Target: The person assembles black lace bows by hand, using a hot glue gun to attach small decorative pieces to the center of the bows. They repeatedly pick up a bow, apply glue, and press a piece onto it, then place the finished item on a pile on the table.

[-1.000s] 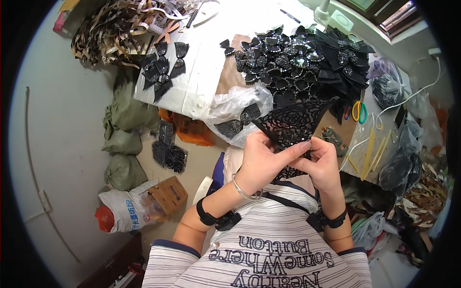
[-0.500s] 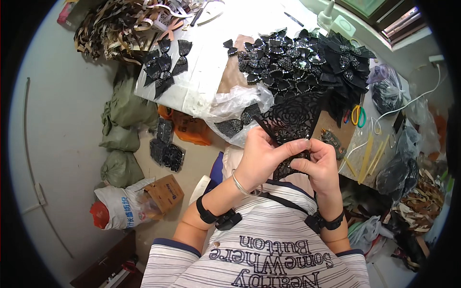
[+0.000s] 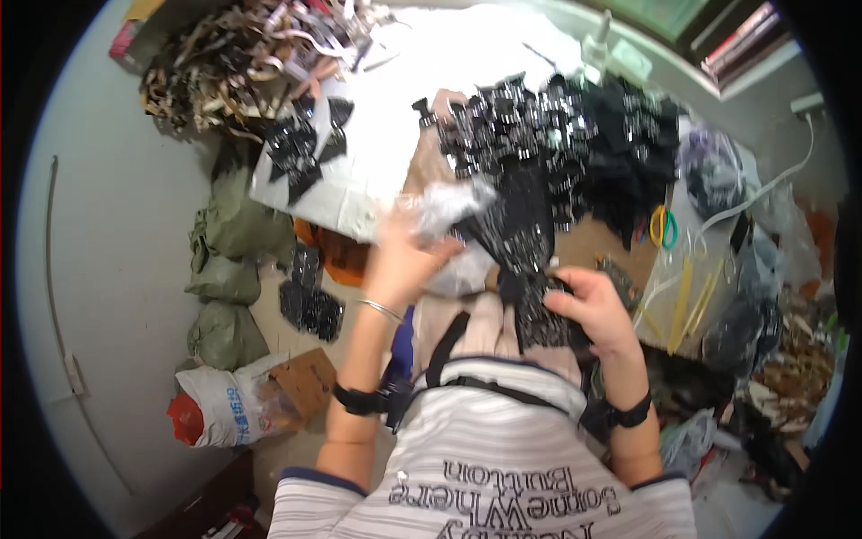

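In my right hand, a piece of black lace fabric is pinched between thumb and fingers. It hangs over my lap and reaches up toward the table's near edge. My left hand, blurred by motion, is off the lace. Its thumb stands apart from the fingers, over the clear plastic bag at the table edge, and I see nothing held in it. Beyond the lace lies a heap of shiny black bows. A few more black bows lie on the left of the white table.
A pile of ribbon strips covers the far left. Scissors with yellow and green handles, yellow sticks and a white cable are at right. Green sacks and a cardboard box stand at left on the floor.
My left hand has let go of the lace and moved left and away, over the plastic bag. My right hand still holds the lace, which now hangs more stretched out.
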### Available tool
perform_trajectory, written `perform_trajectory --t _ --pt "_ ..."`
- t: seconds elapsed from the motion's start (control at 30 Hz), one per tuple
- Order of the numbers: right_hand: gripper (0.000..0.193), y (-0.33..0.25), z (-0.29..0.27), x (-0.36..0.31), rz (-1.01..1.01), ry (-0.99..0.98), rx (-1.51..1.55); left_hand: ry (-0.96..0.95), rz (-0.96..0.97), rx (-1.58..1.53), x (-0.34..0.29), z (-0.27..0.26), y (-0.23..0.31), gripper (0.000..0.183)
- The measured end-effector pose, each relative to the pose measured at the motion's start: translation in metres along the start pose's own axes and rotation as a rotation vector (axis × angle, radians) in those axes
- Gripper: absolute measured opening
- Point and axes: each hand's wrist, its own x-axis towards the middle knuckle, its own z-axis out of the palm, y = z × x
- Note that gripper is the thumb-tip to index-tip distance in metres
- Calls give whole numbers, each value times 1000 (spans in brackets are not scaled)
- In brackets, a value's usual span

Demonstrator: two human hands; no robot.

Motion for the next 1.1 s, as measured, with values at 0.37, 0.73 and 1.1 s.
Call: perform_trajectory --t 0.37,0.73,1.1 --pt "24 41 -32 13 -69 1 579 167 -372 -765 -1 -12 -17 17" --pt "19 2 4 -4 -161 -12 333 -154 -488 -856 -6 -12 14 54" --pt "47 -10 3 -11 22 -168 285 -408 -648 -1530 -8 6 96 28"
